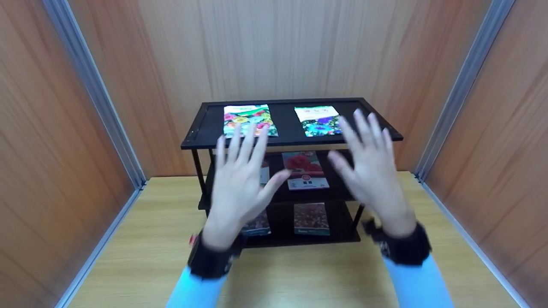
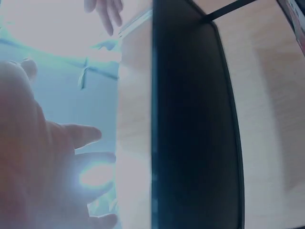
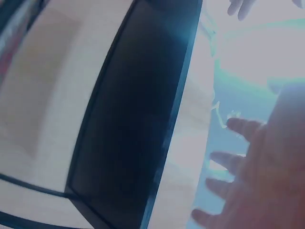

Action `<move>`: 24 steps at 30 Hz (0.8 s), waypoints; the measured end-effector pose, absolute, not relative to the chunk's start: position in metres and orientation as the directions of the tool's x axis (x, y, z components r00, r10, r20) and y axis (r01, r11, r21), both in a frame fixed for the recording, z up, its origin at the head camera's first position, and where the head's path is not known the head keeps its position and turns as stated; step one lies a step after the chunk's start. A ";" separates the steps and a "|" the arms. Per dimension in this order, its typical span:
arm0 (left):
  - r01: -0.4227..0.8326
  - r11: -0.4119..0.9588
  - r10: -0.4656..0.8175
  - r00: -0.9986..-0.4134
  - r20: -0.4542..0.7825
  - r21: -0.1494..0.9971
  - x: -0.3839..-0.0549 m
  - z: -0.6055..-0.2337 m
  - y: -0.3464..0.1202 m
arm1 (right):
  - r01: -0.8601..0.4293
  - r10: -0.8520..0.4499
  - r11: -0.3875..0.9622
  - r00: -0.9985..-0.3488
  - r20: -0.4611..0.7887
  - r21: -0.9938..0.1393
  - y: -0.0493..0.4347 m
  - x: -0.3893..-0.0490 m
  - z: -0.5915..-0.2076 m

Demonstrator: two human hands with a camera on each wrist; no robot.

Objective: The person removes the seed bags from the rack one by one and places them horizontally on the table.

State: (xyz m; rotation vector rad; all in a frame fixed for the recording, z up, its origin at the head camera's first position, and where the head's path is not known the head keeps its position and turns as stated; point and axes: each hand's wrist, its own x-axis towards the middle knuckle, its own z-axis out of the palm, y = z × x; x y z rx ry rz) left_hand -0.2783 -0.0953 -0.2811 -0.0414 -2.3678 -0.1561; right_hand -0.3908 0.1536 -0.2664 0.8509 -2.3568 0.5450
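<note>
Both hands are raised in front of a black three-tier shelf rack (image 1: 282,102), fingers spread and nothing held. My left hand (image 1: 237,188) overlaps the rack's left half in the head view, below a packet with colourful flowers (image 1: 246,117) on the top tier. My right hand (image 1: 374,171), slightly blurred, overlaps the right side, its fingertips beside a packet with blue and purple flowers (image 1: 319,122). On the middle tier lies a packet with red flowers (image 1: 305,169); another there is mostly hidden behind my left hand. In the wrist views, the left palm (image 2: 33,157) and right palm (image 3: 267,176) show bare.
Two darker packets lie on the bottom tier, the right one (image 1: 311,219) in full view and the left one (image 1: 258,226) partly covered. The rack stands on a light wooden tabletop (image 1: 141,248). Wood-grain panels (image 1: 278,51) with metal corner strips (image 1: 102,98) enclose it.
</note>
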 end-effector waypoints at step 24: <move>-0.143 0.969 -0.157 -0.986 0.054 0.204 -0.376 -0.205 -0.041 | -0.385 -0.405 0.891 -0.914 -0.038 -0.241 0.121 -0.452 -0.196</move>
